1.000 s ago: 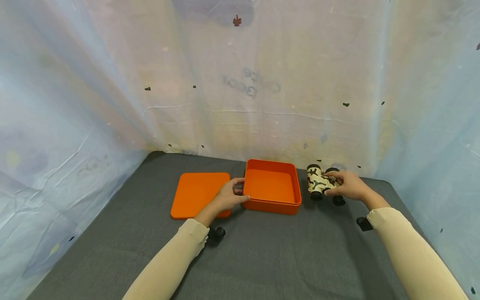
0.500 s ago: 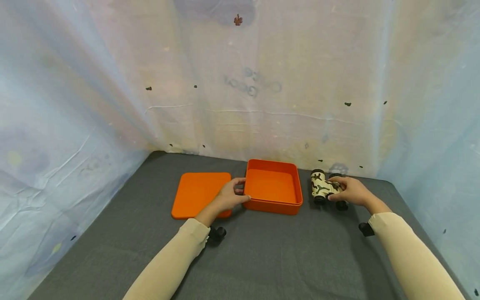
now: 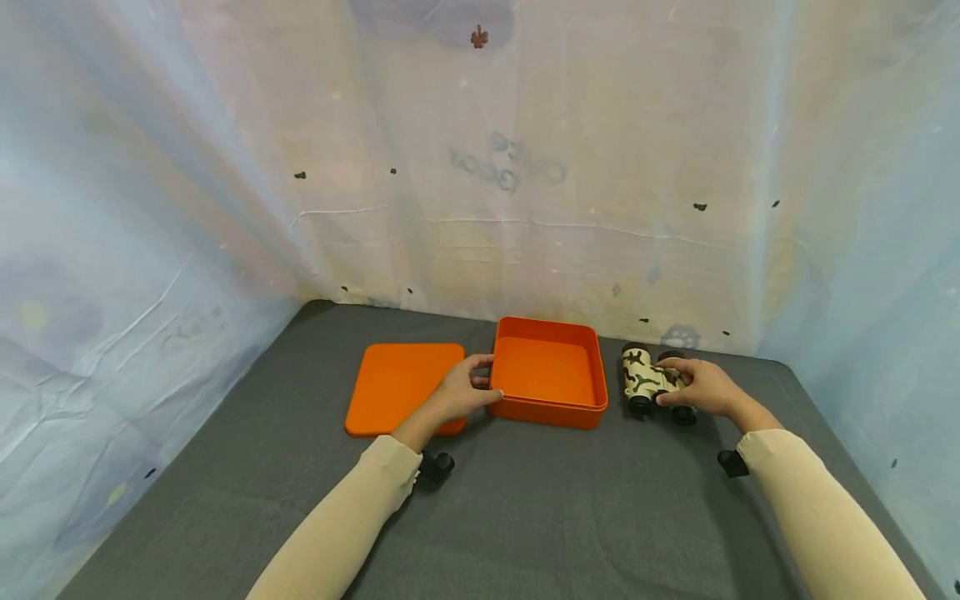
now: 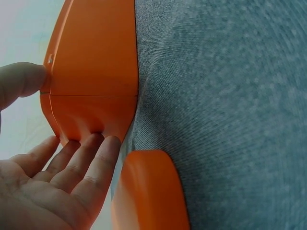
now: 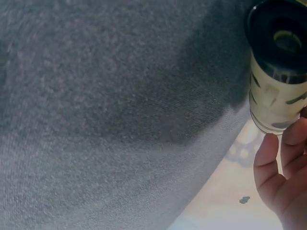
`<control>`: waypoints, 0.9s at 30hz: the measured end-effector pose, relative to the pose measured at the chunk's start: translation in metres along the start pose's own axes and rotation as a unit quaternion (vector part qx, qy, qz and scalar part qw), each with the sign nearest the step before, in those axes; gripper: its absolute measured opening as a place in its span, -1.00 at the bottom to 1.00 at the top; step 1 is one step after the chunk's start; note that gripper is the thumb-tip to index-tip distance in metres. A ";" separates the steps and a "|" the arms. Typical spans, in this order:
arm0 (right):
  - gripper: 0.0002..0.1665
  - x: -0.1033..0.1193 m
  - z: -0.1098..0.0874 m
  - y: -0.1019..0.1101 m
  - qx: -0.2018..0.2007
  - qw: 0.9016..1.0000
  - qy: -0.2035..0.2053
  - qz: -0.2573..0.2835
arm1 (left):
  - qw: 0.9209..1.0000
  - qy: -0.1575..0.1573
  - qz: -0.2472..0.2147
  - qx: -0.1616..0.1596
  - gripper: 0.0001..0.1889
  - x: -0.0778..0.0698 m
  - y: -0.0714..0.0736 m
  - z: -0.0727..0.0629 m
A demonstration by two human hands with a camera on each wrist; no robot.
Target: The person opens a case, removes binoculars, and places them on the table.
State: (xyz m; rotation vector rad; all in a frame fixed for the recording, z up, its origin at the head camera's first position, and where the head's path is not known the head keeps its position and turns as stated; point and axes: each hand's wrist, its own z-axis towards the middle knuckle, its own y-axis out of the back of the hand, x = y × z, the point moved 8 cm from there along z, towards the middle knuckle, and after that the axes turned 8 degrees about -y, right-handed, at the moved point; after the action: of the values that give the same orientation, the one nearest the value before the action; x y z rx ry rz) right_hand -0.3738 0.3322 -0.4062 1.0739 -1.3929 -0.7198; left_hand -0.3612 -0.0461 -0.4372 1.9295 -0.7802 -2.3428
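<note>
At the middle of the table, an orange box (image 3: 547, 414) stands without a cover, its inside facing up. My left hand (image 3: 459, 390) holds it at the near left corner. In the left wrist view the thumb (image 4: 29, 76) is on the rim and the fingertips (image 4: 110, 143) press the side wall. To the right of the box are camouflage-patterned binoculars (image 3: 637, 371) with black ends, down at the table surface. My right hand (image 3: 705, 388) grips their right barrel from above, hiding part of it. One barrel shows upright in the right wrist view.
A flat orange lid (image 3: 397, 379) lies left of the box, partly under my left forearm's line of sight. Grey cloth (image 3: 540, 517) covers the table. A pale patterned curtain (image 3: 570, 150) hangs close behind the far edge and along both sides.
The binoculars in my right hand have come down and slightly to the right, toward the tabletop. My left hand stays at the box corner; box and lid keep their places.
</note>
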 end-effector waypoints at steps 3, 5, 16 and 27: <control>-0.14 -0.001 0.000 -0.002 0.004 1.000 -0.004 0.006 | 1.000 -0.003 -0.004 0.000 -0.26 0.000 0.000 0.000; -0.13 -0.002 0.000 -0.003 0.005 1.000 -0.006 0.009 | 1.000 -0.004 -0.006 0.000 -0.26 0.000 0.000 0.000; -0.12 -0.006 -0.001 -0.011 0.005 1.000 -0.007 0.016 | 1.000 -0.006 -0.015 0.000 -0.27 0.003 -0.001 0.001; -0.13 -0.008 0.002 -0.013 -0.015 1.000 -0.013 0.008 | 1.000 -0.002 -0.004 0.009 -0.26 0.003 0.000 0.000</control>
State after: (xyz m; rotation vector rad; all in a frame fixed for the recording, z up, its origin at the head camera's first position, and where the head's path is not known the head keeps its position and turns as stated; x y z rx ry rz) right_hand -0.3740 0.3339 -0.4219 1.0325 -1.4074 -0.7430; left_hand -0.3618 -0.0473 -0.4402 1.9387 -0.7971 -2.3536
